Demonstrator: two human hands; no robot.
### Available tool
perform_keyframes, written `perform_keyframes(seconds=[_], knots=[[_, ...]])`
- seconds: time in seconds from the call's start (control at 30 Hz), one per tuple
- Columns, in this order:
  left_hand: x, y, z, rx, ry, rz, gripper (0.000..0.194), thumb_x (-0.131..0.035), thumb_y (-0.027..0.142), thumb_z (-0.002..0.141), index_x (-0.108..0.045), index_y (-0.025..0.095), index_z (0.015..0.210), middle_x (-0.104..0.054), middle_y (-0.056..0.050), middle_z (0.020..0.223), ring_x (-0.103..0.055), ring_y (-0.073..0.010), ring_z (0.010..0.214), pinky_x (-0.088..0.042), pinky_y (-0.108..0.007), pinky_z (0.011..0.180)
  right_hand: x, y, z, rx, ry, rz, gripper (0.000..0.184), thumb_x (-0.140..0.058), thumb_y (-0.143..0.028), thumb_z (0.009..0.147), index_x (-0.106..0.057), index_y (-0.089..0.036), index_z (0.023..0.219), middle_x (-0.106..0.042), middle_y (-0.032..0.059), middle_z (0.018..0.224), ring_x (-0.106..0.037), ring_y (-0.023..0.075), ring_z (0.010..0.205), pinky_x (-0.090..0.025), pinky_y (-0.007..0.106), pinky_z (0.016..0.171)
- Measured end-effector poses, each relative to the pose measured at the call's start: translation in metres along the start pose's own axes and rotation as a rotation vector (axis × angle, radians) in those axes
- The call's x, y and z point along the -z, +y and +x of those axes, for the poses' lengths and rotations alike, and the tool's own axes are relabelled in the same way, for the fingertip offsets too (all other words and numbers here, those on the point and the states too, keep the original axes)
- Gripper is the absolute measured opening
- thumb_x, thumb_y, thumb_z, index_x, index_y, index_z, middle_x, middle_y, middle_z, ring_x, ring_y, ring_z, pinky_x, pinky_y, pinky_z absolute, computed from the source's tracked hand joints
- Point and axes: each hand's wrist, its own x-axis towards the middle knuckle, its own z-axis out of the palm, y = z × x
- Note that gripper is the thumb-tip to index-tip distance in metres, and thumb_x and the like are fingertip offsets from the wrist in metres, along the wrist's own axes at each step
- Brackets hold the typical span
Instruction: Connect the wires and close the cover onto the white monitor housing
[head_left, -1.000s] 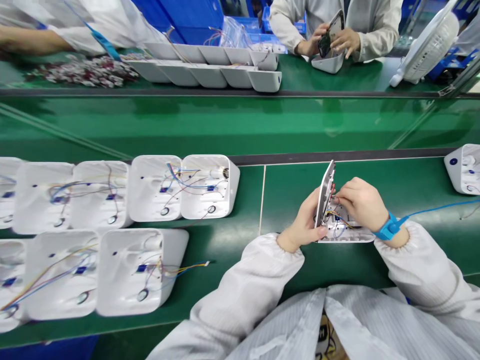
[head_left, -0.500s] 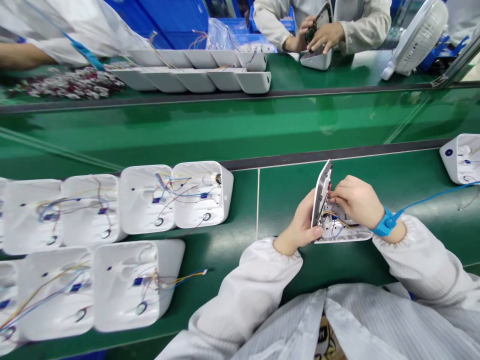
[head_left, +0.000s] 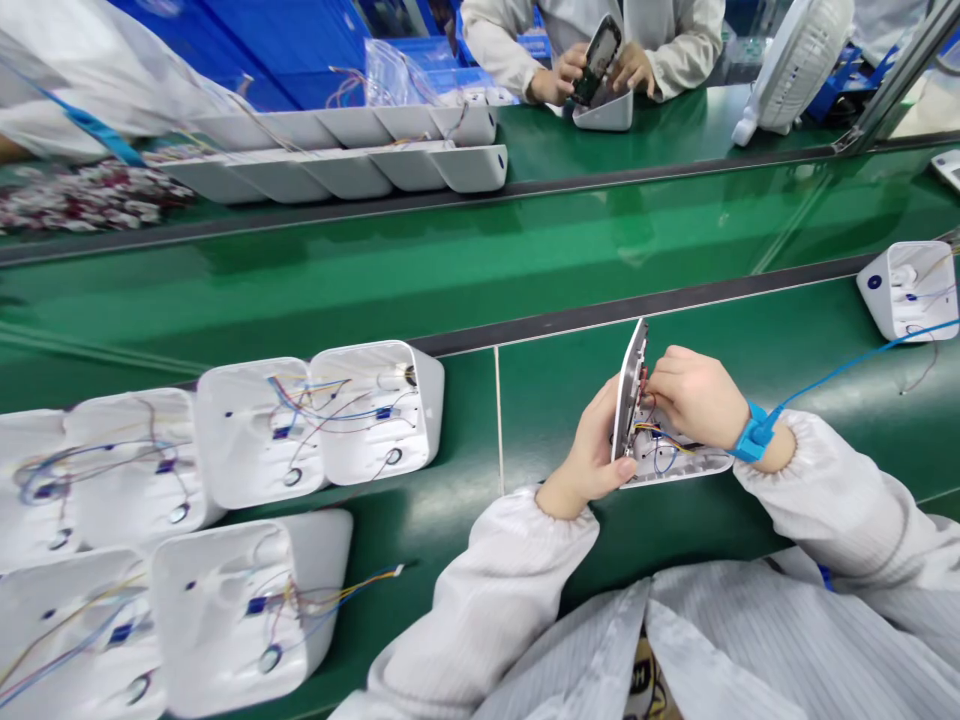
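Note:
My left hand (head_left: pixel 589 450) holds a thin white cover panel (head_left: pixel 628 392) upright on its edge over an open white housing (head_left: pixel 686 467) that lies on the green bench. My right hand (head_left: pixel 694 397), with a blue wrist strap (head_left: pixel 752 436) and blue cord, has its fingertips pinched at the coloured wires (head_left: pixel 651 432) against the panel's inner face. Whether the fingers grip a connector is hidden.
Several open white housings with loose wires (head_left: pixel 315 420) stand in rows at the left. One more housing (head_left: pixel 904 288) sits at the far right. A green conveyor belt (head_left: pixel 450 265) runs across. Beyond it a person handles a dark panel (head_left: pixel 598 52); a white fan (head_left: pixel 791 60) stands nearby.
The view has swung so everything shifted left and the left-hand housings slid down. My hands stay at the panel and wires in the same grip.

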Motion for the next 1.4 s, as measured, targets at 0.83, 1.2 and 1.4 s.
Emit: perform_keyframes(seconds=[0.83, 1.2, 1.4], knots=[[0.002, -0.003, -0.003, -0.065, -0.053, -0.007, 0.089, -0.066, 0.068, 0.080, -0.036, 0.025, 0.152, -0.043, -0.015, 0.152, -0.043, -0.0387, 0.139, -0.033, -0.059, 0.116, 0.037, -0.011, -0.001, -0.266, -0.380, 0.545, 0.027, -0.056, -0.040, 0.095, -0.064, -0.016, 0.088, -0.066, 0.0046, 0.083, -0.058, 0.0156, 0.073, -0.044, 0.029, 0.069], [0.002, -0.002, 0.000, -0.081, -0.064, 0.070, 0.097, -0.066, 0.073, 0.076, -0.036, 0.021, 0.152, -0.042, -0.019, 0.152, -0.046, -0.0396, 0.136, -0.034, -0.057, 0.115, 0.031, -0.005, -0.003, -0.647, -0.503, 1.185, 0.012, -0.071, -0.028, 0.076, -0.068, -0.016, 0.080, -0.057, -0.0041, 0.061, -0.044, 0.0076, 0.051, -0.038, 0.024, 0.053], [0.003, -0.003, 0.000, -0.102, -0.078, 0.062, 0.096, -0.068, 0.070, 0.077, -0.035, 0.021, 0.152, -0.042, -0.019, 0.152, -0.046, -0.0395, 0.135, -0.035, -0.058, 0.114, 0.033, -0.005, -0.004, -0.613, -0.449, 1.037, 0.012, -0.073, -0.023, 0.074, -0.076, -0.016, 0.082, -0.069, 0.0014, 0.070, -0.059, 0.0122, 0.063, -0.046, 0.025, 0.062]])
